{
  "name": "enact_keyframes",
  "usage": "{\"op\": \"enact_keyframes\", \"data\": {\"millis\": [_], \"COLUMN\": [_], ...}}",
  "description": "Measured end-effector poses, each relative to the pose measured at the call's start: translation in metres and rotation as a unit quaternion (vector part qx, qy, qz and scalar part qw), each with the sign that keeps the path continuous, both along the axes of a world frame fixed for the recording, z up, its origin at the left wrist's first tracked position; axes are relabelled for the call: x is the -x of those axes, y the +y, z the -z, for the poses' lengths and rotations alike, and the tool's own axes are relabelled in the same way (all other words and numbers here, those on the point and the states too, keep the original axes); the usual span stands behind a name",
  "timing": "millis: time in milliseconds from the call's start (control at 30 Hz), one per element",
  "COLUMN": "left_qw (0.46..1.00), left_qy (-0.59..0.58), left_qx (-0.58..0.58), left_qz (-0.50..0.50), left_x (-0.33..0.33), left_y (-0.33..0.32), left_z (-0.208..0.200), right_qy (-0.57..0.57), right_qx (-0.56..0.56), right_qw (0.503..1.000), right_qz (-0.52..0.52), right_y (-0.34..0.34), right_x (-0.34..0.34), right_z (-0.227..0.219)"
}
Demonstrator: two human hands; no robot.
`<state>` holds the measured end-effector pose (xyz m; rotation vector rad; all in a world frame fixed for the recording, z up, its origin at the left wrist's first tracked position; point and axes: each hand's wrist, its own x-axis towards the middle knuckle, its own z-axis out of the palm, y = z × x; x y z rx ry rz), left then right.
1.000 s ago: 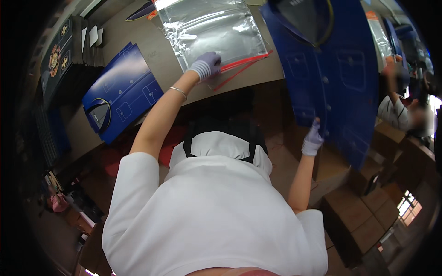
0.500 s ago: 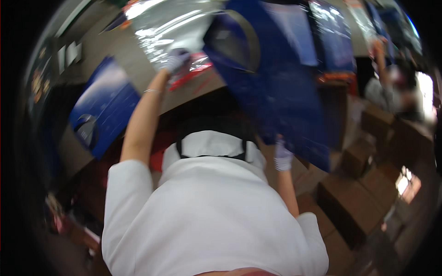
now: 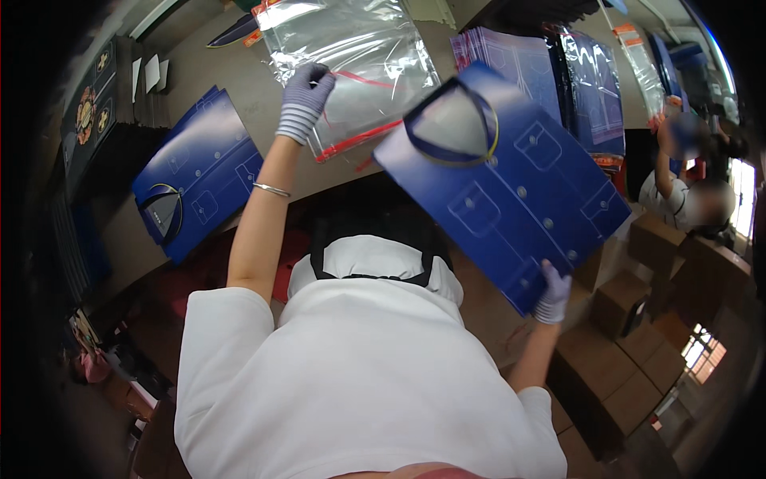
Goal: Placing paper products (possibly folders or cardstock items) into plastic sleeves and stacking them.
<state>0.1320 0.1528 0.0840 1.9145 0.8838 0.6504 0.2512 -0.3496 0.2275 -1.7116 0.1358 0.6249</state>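
Note:
My left hand [image 3: 307,96], in a pale purple glove with a striped cuff, has its fingers closed at the left edge of a clear plastic bag [image 3: 359,88]. This bag is part of a stack with red strips, lying flat on the table. My right hand [image 3: 553,294], gloved alike, grips the lower right corner of a flat blue card printed like a shirt [image 3: 511,199], with buttons, pockets and a collar-shaped opening. The card hangs tilted over the table's front edge, its collar end close to the bags. Another blue shirt-printed card [image 3: 203,172] lies left of my left arm.
Wrapped blue packs [image 3: 594,88] and a pile of purple-blue printed sheets [image 3: 511,60] lie at the back right. Dark printed boxes [image 3: 96,112] stand at far left. Brown cartons [image 3: 606,359] fill the floor on the right. Another person [image 3: 678,195] works at far right.
The blue card in my right hand has swung flatter, its printed front now facing up. My right hand has moved right and slightly down; the left has shifted slightly right.

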Motion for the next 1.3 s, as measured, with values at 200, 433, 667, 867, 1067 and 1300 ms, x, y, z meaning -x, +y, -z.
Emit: {"op": "enact_keyframes", "data": {"millis": [200,433,667,867,1067,1300], "left_qw": [1.000,0.955,0.979,0.973,0.973,0.981], "left_qy": [-0.003,0.161,0.054,-0.002,-0.015,-0.034], "left_qx": [-0.013,-0.240,-0.198,-0.233,-0.230,-0.175], "left_qz": [-0.002,0.072,0.003,0.001,0.008,-0.082], "left_x": [-0.004,0.007,0.057,0.069,0.071,0.073], "left_y": [-0.026,-0.053,-0.058,-0.057,-0.067,-0.068], "left_z": [0.009,-0.002,0.005,0.010,0.000,0.006], "right_qy": [0.146,0.067,0.112,0.141,0.174,0.172], "right_qx": [0.095,-0.058,-0.099,-0.140,-0.152,-0.150], "right_qw": [0.982,0.994,0.989,0.979,0.970,0.968], "right_qz": [-0.069,-0.059,0.009,0.044,0.071,0.108], "right_y": [0.007,0.037,0.040,0.055,0.059,0.073], "right_x": [0.000,0.015,0.034,0.049,0.068,0.080], "right_z": [-0.020,0.107,0.108,0.094,0.090,0.084]}}
